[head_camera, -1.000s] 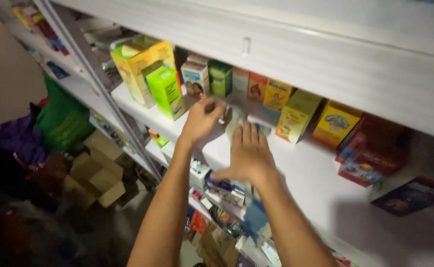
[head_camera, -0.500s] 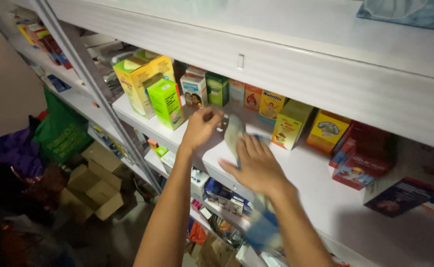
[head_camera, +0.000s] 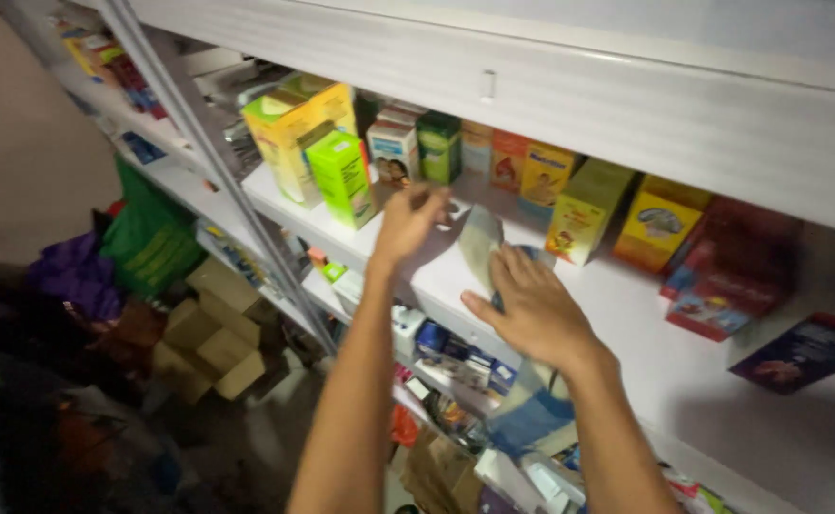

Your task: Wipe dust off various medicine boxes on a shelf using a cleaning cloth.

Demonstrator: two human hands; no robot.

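My left hand (head_camera: 406, 221) reaches up to the white middle shelf (head_camera: 617, 314), fingers curled close to the top left corner of a pale, flat box (head_camera: 479, 246). Blur hides whether those fingers grip anything. The pale box stands on edge on the shelf. My right hand (head_camera: 532, 306) lies just right of it, fingers spread along its lower side and thumb below, holding it. A bright green box (head_camera: 343, 178) and a yellow-green box (head_camera: 284, 133) stand left of my left hand.
A row of small coloured boxes lines the back of the shelf: a dark green box (head_camera: 439, 145), an orange box (head_camera: 510, 162), yellow boxes (head_camera: 584, 211) and red boxes (head_camera: 736, 276). A slanted metal upright (head_camera: 218, 171) crosses on the left. Cardboard boxes (head_camera: 210, 328) and a green bag (head_camera: 151, 238) lie on the floor.
My right hand has drawn back towards the shelf's front edge with the pale box, which now stands more on edge. My left hand stays beside it.
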